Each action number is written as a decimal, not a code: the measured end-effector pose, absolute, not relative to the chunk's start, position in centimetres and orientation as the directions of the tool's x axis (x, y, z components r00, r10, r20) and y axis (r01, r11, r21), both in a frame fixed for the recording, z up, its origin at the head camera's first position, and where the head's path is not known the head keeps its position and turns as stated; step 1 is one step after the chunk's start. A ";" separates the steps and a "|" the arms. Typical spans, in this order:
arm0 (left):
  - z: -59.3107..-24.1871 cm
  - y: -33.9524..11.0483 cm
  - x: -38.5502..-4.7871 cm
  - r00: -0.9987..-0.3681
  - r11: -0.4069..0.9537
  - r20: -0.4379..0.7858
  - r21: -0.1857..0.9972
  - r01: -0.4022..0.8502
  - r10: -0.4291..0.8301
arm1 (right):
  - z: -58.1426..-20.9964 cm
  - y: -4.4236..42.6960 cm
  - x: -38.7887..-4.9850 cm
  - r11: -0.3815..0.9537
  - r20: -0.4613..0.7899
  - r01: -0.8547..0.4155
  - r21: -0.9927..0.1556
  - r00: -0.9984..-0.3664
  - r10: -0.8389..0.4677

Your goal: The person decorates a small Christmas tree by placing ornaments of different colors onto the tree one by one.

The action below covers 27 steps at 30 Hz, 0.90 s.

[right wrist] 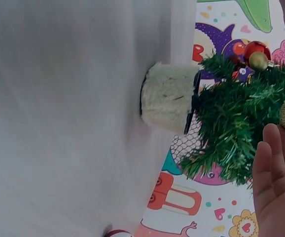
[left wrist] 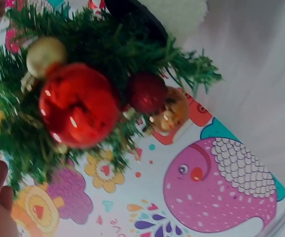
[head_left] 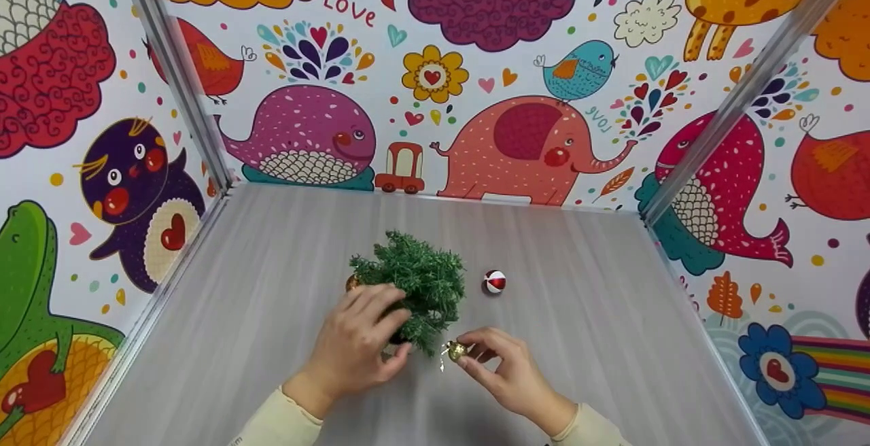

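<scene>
A small artificial Christmas tree [head_left: 414, 279] stands on the table; its pot, wrapped in white fuzzy cloth [right wrist: 168, 96], shows in the right wrist view. On one side hang a shiny red bauble [left wrist: 78, 106], a pale gold bauble [left wrist: 46, 57], a dark red bauble [left wrist: 146, 93] and an orange-gold bauble [left wrist: 169, 111]. My left hand [head_left: 360, 337] is at the tree's left front, fingers loosely bent near the branches; whether they touch is unclear. My right hand [head_left: 506, 371] pinches a glittery gold bauble [head_left: 457, 350] by thumb and fingertips, just right of the branches, a silvery loop dangling from it.
A red-and-white striped bauble [head_left: 495, 282] lies on the grey wood-look table [head_left: 564, 296], right of the tree. Panels printed with cartoon animals [head_left: 523, 153] stand around the back and sides, with metal posts [head_left: 183, 79] at the corners.
</scene>
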<state>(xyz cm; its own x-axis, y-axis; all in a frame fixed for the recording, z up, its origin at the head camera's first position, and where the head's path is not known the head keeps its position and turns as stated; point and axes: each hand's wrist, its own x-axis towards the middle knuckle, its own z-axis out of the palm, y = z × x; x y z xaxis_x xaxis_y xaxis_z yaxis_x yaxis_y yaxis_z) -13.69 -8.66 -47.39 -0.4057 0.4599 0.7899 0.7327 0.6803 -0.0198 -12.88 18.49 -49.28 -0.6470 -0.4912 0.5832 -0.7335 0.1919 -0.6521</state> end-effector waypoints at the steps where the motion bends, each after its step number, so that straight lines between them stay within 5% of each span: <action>1: -47.5 -8.4 -13.6 -0.396 0.673 0.786 -0.036 0.739 0.476 | -49.2 18.4 -12.8 0.185 0.585 -0.734 -0.654 -0.645 -0.492; 14: -48.5 -5.6 -12.9 -0.335 0.608 0.797 -0.050 0.792 0.503 | -48.9 17.1 -12.6 0.138 0.616 -0.751 -0.646 -0.619 -0.488; 27: -48.4 -4.9 -12.5 -0.410 0.607 0.799 0.072 0.791 0.439 | -49.4 17.4 -11.9 0.164 0.566 -0.722 -0.672 -0.643 -0.515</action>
<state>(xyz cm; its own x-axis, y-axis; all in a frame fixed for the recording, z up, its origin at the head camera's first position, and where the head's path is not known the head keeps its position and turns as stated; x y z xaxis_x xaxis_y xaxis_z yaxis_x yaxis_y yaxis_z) -12.48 -4.85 -48.37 -0.4101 0.4393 0.7993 0.7913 0.6072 0.0723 -11.90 17.39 -49.37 -0.6434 -0.5154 0.5661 -0.7223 0.1636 -0.6720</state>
